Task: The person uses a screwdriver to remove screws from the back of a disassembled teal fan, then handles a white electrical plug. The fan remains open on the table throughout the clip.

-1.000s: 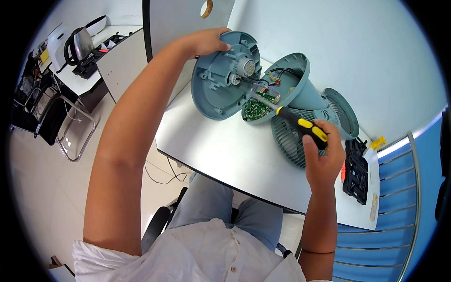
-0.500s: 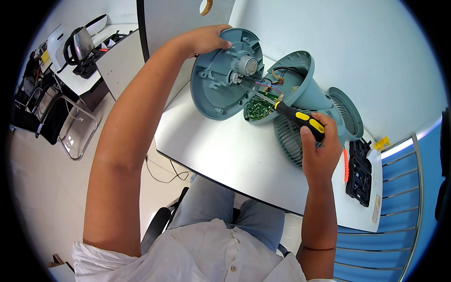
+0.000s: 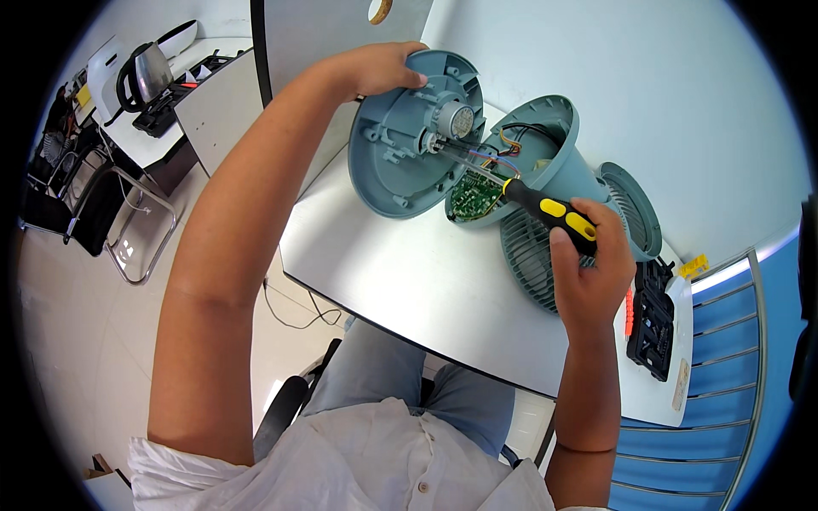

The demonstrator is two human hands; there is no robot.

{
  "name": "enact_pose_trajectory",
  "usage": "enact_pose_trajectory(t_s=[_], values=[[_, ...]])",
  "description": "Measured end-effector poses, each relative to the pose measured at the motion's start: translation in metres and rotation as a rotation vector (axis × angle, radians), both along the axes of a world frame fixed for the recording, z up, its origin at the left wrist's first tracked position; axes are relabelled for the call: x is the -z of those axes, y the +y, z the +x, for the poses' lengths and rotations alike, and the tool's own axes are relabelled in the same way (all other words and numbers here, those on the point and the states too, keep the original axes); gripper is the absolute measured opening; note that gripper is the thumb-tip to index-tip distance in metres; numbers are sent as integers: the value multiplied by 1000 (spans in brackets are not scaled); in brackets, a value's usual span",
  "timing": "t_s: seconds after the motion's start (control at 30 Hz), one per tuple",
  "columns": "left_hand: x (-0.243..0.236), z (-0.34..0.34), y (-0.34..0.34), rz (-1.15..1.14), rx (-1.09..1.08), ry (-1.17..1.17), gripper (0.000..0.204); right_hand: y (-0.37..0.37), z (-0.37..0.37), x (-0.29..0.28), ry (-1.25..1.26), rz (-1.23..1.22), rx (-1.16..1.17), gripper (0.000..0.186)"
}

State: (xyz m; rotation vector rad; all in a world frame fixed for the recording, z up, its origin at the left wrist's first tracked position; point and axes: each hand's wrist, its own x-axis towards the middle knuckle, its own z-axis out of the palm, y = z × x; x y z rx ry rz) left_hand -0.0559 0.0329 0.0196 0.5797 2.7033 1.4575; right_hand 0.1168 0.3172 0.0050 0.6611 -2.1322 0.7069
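Observation:
My left hand (image 3: 388, 70) grips the upper rim of a round grey-green plastic fan base (image 3: 383, 175), tilted up with its ribbed inside facing me. My right hand (image 3: 596, 264) is closed round the black and yellow handle of a screwdriver (image 3: 552, 213). Its shaft points left into the base, and the tip is close to the fittings beside a round silver motor (image 3: 457, 120). Coloured wires run from there to a green circuit board (image 3: 475, 196) and into the open fan body (image 3: 554, 162). Below the body lies the slatted fan grille (image 3: 527, 260).
An open black tool case (image 3: 652, 328) and an orange-red rod (image 3: 630, 312) lie at the right of the white table (image 3: 400, 289). A metal railing (image 3: 754, 341) stands beyond. Wall panels close in the back. At far left are a kettle (image 3: 152, 72) and a chair (image 3: 102, 209).
My right hand and the screwdriver have shifted slightly right and down in the view. The base and fan body also sit a little further right. Both holds are unchanged.

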Motion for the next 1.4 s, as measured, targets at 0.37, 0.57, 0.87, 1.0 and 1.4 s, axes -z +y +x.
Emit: enact_pose_trajectory(t_s=[0.37,0.57,0.87,1.0,1.4], values=[[-3,7,-2,29,33,-76,50,-4,-8,-4,47,35,14,30],[-2,6,-2,21,44,-53,49,-3,-12,-4,32,14,9,29],[1,5,-3,35,29,-29,48,-1,-13,0,10,-15,2,28],[-1,7,-1,28,15,-52,48,1,-14,3,14,-9,9,27],[-2,7,-2,45,28,-66,48,5,-13,3,-14,-41,3,27]])
